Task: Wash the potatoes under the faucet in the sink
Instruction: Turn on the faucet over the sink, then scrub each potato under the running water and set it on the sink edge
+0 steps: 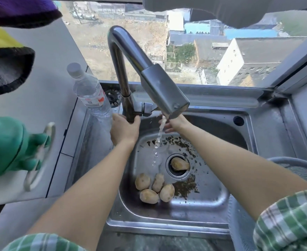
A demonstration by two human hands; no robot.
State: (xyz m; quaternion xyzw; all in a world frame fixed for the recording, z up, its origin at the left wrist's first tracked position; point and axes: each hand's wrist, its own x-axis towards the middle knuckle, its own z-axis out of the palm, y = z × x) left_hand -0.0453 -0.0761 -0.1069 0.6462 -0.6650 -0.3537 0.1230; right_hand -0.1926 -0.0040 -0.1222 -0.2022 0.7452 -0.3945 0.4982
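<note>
Several brown potatoes (153, 186) lie clustered on the floor of the steel sink (212, 201), and one more potato (179, 164) rests in the drain hole. The tall steel faucet (149, 69) arches over the sink and a thin stream of water (159, 138) falls from its head. My left hand (124, 130) is wrapped around the faucet's base beside the handle. My right hand (174, 124) reaches under the faucet head with fingers spread, next to the stream, and holds nothing.
Dark specks of dirt are scattered over the sink floor. A clear plastic bottle (91, 93) leans at the sink's left rim. A green frog toy (13, 144) and dark cloths hang at the left. A window is behind the sink, a mesh basket (301, 169) at right.
</note>
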